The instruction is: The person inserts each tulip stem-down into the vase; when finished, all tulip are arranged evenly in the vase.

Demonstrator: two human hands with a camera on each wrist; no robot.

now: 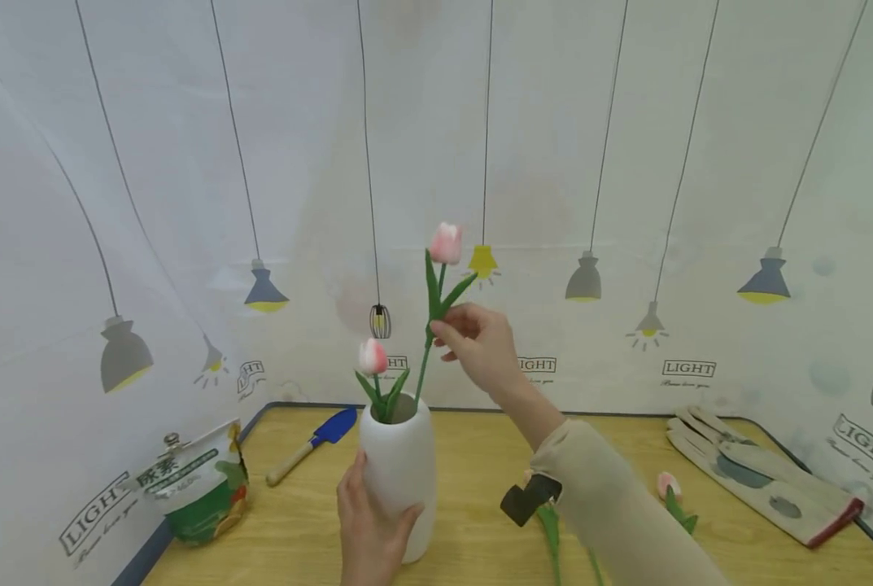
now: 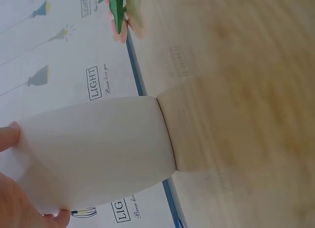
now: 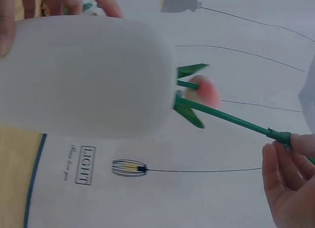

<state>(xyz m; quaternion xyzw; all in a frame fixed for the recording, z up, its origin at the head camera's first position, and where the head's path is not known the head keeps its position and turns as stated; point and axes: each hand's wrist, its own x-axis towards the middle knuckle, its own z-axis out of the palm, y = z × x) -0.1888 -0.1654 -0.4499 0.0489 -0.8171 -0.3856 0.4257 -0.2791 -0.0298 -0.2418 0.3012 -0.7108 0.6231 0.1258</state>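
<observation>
A white vase [image 1: 398, 480] stands on the wooden table, and my left hand [image 1: 372, 521] grips its lower side, fingers on one side and thumb on the other. One pink-and-white tulip [image 1: 373, 356] stands in the vase with its leaves above the rim. Between thumb and fingers, my right hand [image 1: 483, 346] pinches the stem of a second pink tulip [image 1: 447, 244] just below its leaves. The lower end of that stem [image 3: 224, 118] reaches the vase mouth; its tip is hidden. In the left wrist view, the vase base [image 2: 160, 134] meets the table.
More tulips lie at the right, one with a pink head [image 1: 669, 486], partly hidden by my right sleeve [image 1: 619, 496]. Work gloves [image 1: 758, 476] lie at the far right. A blue trowel [image 1: 312, 443] and a clipped green-and-white bag [image 1: 198, 488] are at the left. Printed walls surround the table.
</observation>
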